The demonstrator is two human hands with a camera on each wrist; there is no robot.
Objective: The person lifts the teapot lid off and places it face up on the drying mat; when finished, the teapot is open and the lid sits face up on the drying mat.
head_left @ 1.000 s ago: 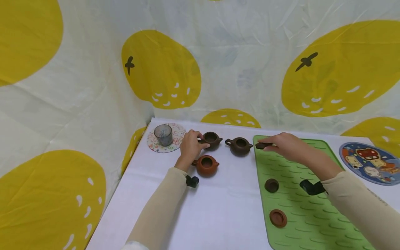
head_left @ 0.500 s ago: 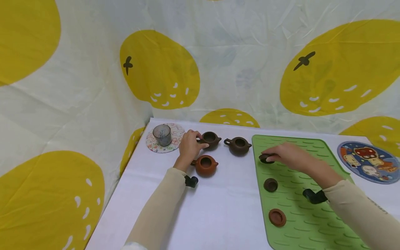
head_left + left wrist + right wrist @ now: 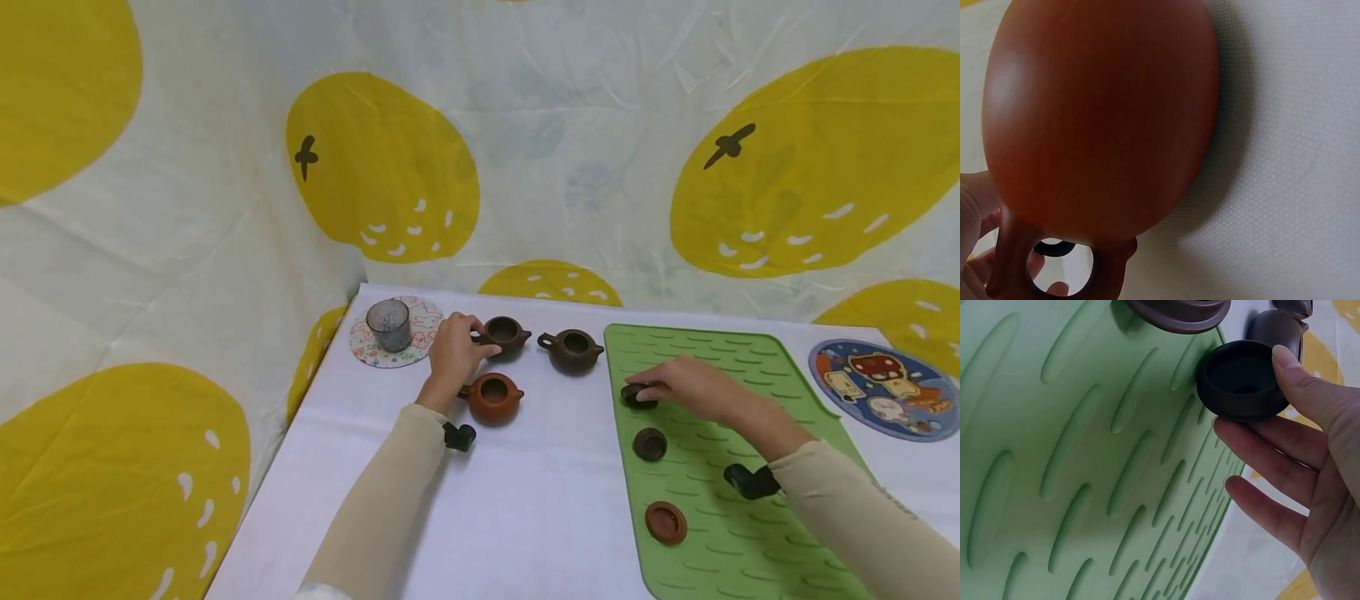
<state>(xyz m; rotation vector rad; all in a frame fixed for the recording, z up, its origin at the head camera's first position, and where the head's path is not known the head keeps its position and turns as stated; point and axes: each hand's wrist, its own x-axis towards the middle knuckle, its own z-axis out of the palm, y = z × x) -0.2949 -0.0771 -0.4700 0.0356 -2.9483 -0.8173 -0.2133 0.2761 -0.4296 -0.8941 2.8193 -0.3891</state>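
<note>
My left hand [image 3: 453,350] grips the handle of a small dark brown teapot [image 3: 506,337], which has no lid on it. Just in front stands a reddish-brown lidless teapot [image 3: 493,400]; its round body fills much of the left wrist view and partly hides my left fingers [image 3: 972,200]. Over the green mat's left edge, my right hand [image 3: 693,387] pinches a dark teapot lid [image 3: 1241,381] between thumb and fingers, its hollow underside showing in the right wrist view. A brown lid [image 3: 650,444] and a reddish lid [image 3: 666,522] lie on the mat below it.
A second dark teapot [image 3: 573,351] stands between the hands, left of the green mat [image 3: 750,533]. At the back left a glass cup [image 3: 390,325] sits on a floral coaster [image 3: 363,346]. A round blue patterned mat [image 3: 885,390] lies far right.
My right hand has brought the dark lid toward me, from the mat's back left corner down to a spot just behind the brown lid. The left hand has stayed at the teapot handle.
</note>
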